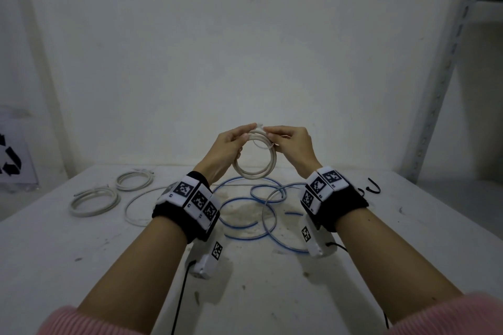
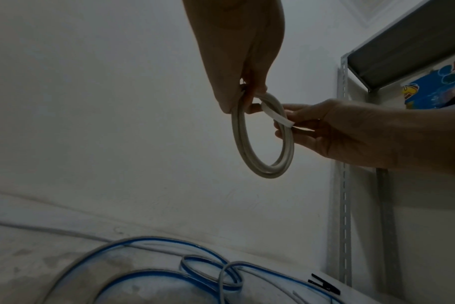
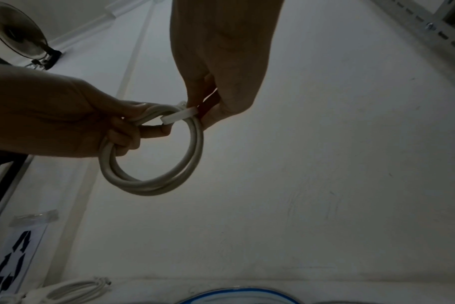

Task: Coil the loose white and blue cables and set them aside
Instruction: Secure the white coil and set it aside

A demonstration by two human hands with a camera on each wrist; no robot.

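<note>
I hold a small white cable coil [image 1: 255, 168] upright above the table, in front of the wall. My left hand [image 1: 234, 141] grips the coil's upper left side, fingers curled through the loop [image 3: 122, 131]. My right hand [image 1: 285, 139] pinches a flat white end piece [image 3: 179, 117] [image 2: 275, 117] lying across the coil's top. On the table below lie loose blue cable loops [image 1: 245, 212] [image 2: 169, 267]. A loose white cable [image 1: 138, 207] curves to their left.
Two finished white coils [image 1: 94, 201] [image 1: 134, 179] lie at the table's left. A black clip [image 1: 373, 187] sits at the right, near a metal shelf upright [image 1: 446, 62]. A clear sign with black arrows [image 1: 11, 155] stands at far left.
</note>
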